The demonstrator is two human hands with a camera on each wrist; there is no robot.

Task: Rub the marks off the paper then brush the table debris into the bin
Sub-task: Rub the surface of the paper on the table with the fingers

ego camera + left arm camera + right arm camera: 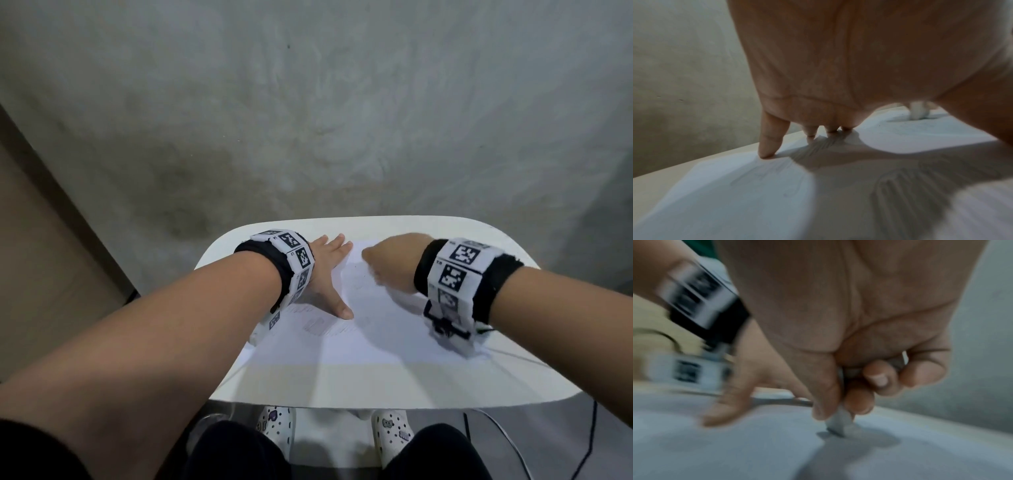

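Right hand (394, 263) curled into a fist, thumb and fingers (877, 378) pinched round a white eraser (839, 423). Eraser tip down on the paper (359, 339), upright between thumb and fingertips, shadow just beneath. Faint pencil marks (356, 277) on the sheet right beside the tip, toward the left hand (325, 274). Heavier scribbled marks and a shaded block (317, 325) nearer the body, just behind the left thumb. Left hand flat and spread, fingers (769, 141) straight, tips pressing the paper's left part, thumb stretched out toward the eraser but well short of it. Paper lying flat on the white table (342, 387), covering most of the top beneath both hands. Marker bands on both wrists. Bin not identifiable in any view. Right wrist view blurred.
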